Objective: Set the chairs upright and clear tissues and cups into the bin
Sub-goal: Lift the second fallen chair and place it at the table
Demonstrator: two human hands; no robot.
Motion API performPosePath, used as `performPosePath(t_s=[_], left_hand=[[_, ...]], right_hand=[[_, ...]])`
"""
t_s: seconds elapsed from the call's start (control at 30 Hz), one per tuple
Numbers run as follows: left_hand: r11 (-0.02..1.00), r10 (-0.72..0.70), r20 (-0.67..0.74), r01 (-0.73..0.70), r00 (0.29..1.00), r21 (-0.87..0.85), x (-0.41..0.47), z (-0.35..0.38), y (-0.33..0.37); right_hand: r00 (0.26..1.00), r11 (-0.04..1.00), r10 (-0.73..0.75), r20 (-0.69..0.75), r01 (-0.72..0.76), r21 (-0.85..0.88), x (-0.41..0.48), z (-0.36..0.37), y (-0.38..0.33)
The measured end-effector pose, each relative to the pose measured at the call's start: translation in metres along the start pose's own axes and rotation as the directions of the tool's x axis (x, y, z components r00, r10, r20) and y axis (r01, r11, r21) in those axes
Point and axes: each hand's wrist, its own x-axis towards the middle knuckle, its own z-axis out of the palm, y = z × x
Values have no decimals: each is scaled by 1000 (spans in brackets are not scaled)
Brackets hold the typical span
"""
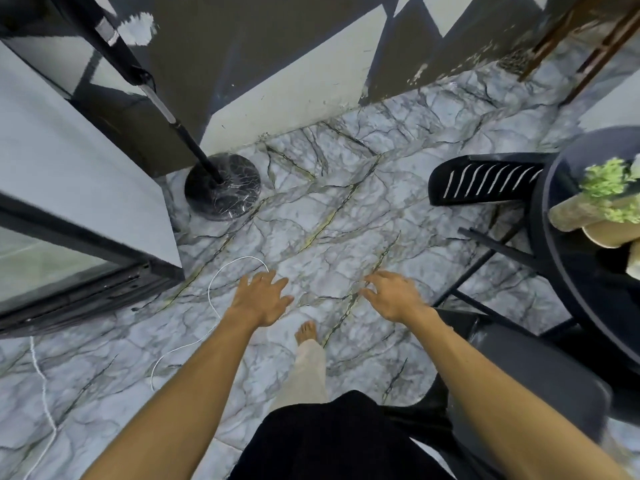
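Note:
My left hand [262, 298] and my right hand [391, 295] are stretched out over the marble floor, fingers spread, holding nothing. A black plastic chair [485, 179] with a slatted back stands at the right, pushed against a round dark table [554, 216]. Another black chair [519, 362] is just under my right forearm, its seat partly hidden by the arm. On the table sits a pot with a green plant [609, 188] and something pale [609, 235] beside it. I see no bin, and no tissues that I can make out.
A black stand with a round marble base [221, 190] rises at the left centre. A white cable [211, 299] loops across the floor. A glass door frame [86, 271] fills the left side. My bare foot [306, 332] is below my hands.

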Motion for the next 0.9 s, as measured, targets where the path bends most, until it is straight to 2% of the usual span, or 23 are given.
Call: performPosePath(t_s=[0.2, 0.4, 0.7, 0.9], left_hand=[[997, 72, 28, -73, 997, 34, 70, -77, -32], [991, 120, 54, -123, 991, 53, 144, -137, -51], [985, 143, 77, -149, 987, 85, 250, -246, -49], [975, 187, 32, -189, 982, 114, 324, -338, -34]], right_hand=[[999, 994, 54, 5, -55, 99, 67, -44, -20], [996, 990, 93, -8, -91, 111, 129, -92, -29], [989, 973, 145, 10, -144, 182, 239, -176, -14], [986, 958, 165, 25, -166, 233, 303, -251, 5]])
